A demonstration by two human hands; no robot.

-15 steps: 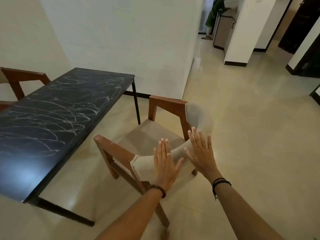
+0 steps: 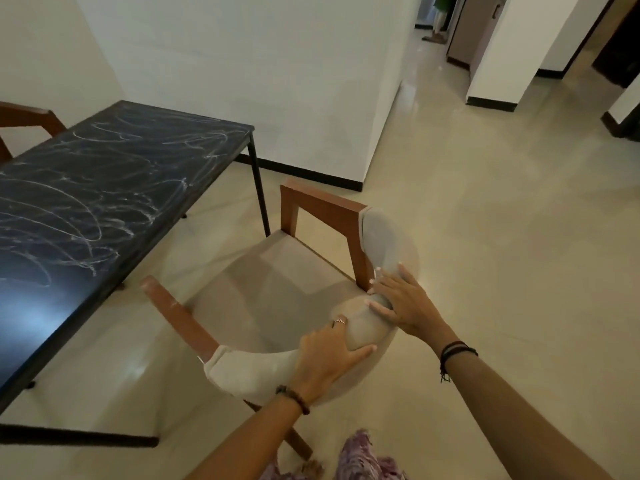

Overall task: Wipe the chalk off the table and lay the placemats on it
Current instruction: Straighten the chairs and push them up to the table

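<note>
A black table (image 2: 104, 188) fills the left of the view, its top covered in white chalk scribbles (image 2: 114, 209). Beside it, turned away from the table, stands a wooden chair (image 2: 322, 202) with a beige seat and a curved padded backrest (image 2: 363, 329). My left hand (image 2: 325, 358) grips the backrest from above, fingers curled over its top. Just to the right, my right hand (image 2: 405, 306) holds the same backrest near the chair's rear post, thumb on the inner side.
A second wooden chair (image 2: 31, 116) shows at the table's far left side. A white wall (image 2: 242, 81) stands behind the table. Tiled floor (image 2: 502, 254) stretches right toward a hallway, where a person (image 2: 440, 12) stands. My purple patterned clothing (image 2: 360, 459) is at the bottom edge.
Both hands, flat and open over the backrest before, have come down and closed on it. The view has shifted closer to the chair.
</note>
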